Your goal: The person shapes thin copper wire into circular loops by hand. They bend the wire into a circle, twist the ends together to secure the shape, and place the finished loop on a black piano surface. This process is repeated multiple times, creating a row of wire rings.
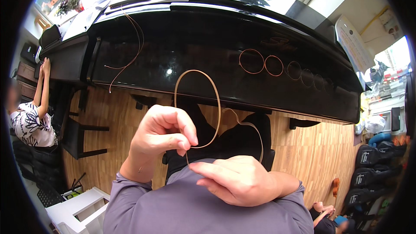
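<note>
A thin copper-coloured guitar string [218, 112] stands up in a large loop in front of me. My left hand [158, 131] is closed, pinching the bottom of the loop between thumb and fingertips. A short length runs down from there to my right hand [238, 181], whose index fingertip and thumb are closed about it; the string's end is hidden there. Its other part trails in a loose curl to the right, over my dark-clad legs. On the glossy black piano [151, 76] lie two copper-coloured coiled strings [251, 73] and several thinner, darker coils [307, 78].
A loose copper string [141, 39] drapes down the piano's left part. A black bench [80, 136] stands at left beside a seated person [32, 123]. White furniture [80, 212] is at lower left. Black instrument cases [368, 156] line the right; another person [325, 221] sits at lower right.
</note>
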Tool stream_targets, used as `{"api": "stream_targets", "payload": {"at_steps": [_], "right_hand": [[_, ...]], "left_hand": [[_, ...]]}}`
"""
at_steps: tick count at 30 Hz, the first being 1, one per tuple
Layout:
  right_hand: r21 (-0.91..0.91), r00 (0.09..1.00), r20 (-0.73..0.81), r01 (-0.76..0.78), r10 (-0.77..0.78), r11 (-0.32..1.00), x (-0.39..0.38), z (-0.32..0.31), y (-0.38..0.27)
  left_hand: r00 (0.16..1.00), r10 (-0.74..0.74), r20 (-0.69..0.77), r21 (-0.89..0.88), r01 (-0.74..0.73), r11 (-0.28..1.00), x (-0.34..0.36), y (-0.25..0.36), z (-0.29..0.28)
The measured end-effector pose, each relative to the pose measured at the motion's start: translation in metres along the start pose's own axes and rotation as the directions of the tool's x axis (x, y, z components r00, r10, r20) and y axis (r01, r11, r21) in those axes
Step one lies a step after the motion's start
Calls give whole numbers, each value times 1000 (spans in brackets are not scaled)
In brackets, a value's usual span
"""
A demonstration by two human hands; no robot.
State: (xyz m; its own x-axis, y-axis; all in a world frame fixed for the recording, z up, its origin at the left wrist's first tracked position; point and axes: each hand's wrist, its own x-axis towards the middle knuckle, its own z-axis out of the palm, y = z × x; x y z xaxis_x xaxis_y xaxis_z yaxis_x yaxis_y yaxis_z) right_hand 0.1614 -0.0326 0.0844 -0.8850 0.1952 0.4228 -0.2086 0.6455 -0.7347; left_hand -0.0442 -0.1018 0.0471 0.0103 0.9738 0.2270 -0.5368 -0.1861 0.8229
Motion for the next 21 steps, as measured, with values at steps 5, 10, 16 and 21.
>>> {"api": "stream_targets", "payload": {"at_steps": [5,10,16,21], "right_hand": [[225,993,37,-117,112,967,-5,17,8],[-103,976,-124,-191,178,976,-1,2,18],[-314,859,-478,-361,182,878,6,-16,33],[-128,788,-582,-332,201,934,19,-20,52]], "left_hand": [[995,57,-79,54,-53,997,-6,4,-9],[987,18,-162,221,19,975,2,5,2],[955,-111,-275,344,205,916,20,-7,6],[947,-216,-236,304,283,910,30,-18,7]]}}
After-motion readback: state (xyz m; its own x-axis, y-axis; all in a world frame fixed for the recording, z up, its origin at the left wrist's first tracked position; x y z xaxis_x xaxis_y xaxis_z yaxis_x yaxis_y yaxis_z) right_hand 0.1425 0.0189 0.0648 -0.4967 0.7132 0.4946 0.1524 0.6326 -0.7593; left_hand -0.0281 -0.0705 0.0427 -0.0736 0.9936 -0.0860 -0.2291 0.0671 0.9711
